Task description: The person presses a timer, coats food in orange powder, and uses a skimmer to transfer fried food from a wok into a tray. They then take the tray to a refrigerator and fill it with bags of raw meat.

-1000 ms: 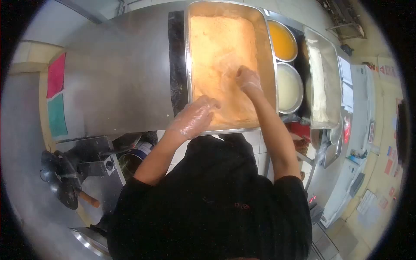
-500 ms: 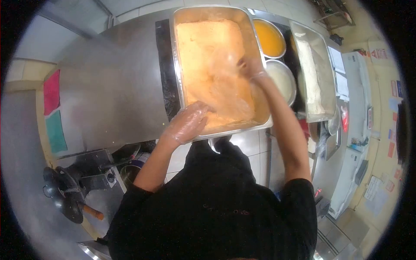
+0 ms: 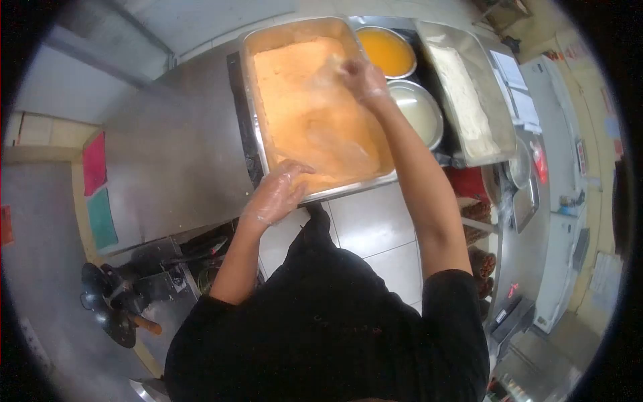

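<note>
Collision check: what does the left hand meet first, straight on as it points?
The left hand would likely meet the orange layer in the metal tray; its fingertips look at or just over it, depth unclear from this one view.

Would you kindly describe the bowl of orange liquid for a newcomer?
Find the deep metal tray holding a flat orange-tan slab. Along its right side sit a nearer bowl, with pale liquid, and a farther bowl. Yours is the farther, set apart by its bright orange liquid.

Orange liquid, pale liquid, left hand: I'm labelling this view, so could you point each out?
Orange liquid [image 3: 388,53]: head view, middle of its surface.
Pale liquid [image 3: 418,115]: head view, middle of its surface.
Left hand [image 3: 272,195]: head view, its gloved back.
</note>
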Demonstrator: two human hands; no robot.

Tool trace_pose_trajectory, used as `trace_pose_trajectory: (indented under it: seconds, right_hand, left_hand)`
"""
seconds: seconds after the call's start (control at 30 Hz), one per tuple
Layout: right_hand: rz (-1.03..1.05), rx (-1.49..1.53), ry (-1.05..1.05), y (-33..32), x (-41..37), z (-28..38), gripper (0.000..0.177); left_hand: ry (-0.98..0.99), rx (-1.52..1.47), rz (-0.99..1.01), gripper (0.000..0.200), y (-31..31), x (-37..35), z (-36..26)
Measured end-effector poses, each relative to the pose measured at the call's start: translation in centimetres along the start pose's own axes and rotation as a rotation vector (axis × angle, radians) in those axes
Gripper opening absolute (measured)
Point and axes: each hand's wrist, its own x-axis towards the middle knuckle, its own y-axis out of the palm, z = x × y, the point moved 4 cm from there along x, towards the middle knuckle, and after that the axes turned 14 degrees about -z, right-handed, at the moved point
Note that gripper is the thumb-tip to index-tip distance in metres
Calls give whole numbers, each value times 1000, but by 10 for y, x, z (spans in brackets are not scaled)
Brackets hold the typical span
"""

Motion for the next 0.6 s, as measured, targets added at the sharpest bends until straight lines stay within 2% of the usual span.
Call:
trace_pose_trajectory:
  seconds: [0.07, 0.13, 0.17, 0.2, 0.23, 0.27, 0.3, 0.37, 0.4, 0.43, 0.5, 0.57, 0.6]
  right_hand:
    - [-271, 149, -104, -59, -18, 0, 26]
    - [-404, 248, -113, -124, -71, -1, 25]
    - [-507, 349, -131, -156, -107, -4, 25]
    - [-553, 305, -139, -182, -148, -17, 25]
    - [-519, 413, -61, -208, -196, -28, 22]
    - [-455, 381, 89, -229, -244, -47, 35]
    - [-509, 411, 121, -246, -303, -68, 34]
    - [-602, 504, 155, -279, -426, -108, 24]
    - [-647, 385, 210, -294, -491, -124, 23]
    - [-672, 363, 246, -305, -555, -142, 23]
    - [-702, 312, 367, -322, -682, -179, 23]
    - [-762, 183, 515, -343, -809, -209, 22]
    - [-798, 86, 554, -359, -866, -222, 22]
  left_hand:
    - [-6, 16, -11, 25, 19, -12, -18]
    - [131, 277, -218, 34, 34, -29, -45]
    - [162, 279, -213, 34, 44, -37, -61]
    - [170, 261, -311, 39, 55, -43, -77]
    - [177, 240, -407, 45, 67, -54, -94]
    - [229, 284, -462, 58, 83, -70, -115]
    - [271, 262, -433, 58, 109, -87, -136]
    - [40, -691, -218, 68, 169, -127, -172]
    - [-119, -961, -26, 75, 206, -158, -200]
    - [-247, -1164, 82, 75, 251, -187, -219]
    - [-68, -918, 225, 79, 339, -256, -263]
    - [235, -731, 415, 82, 432, -334, -292]
    - [299, -547, 584, 80, 467, -376, -318]
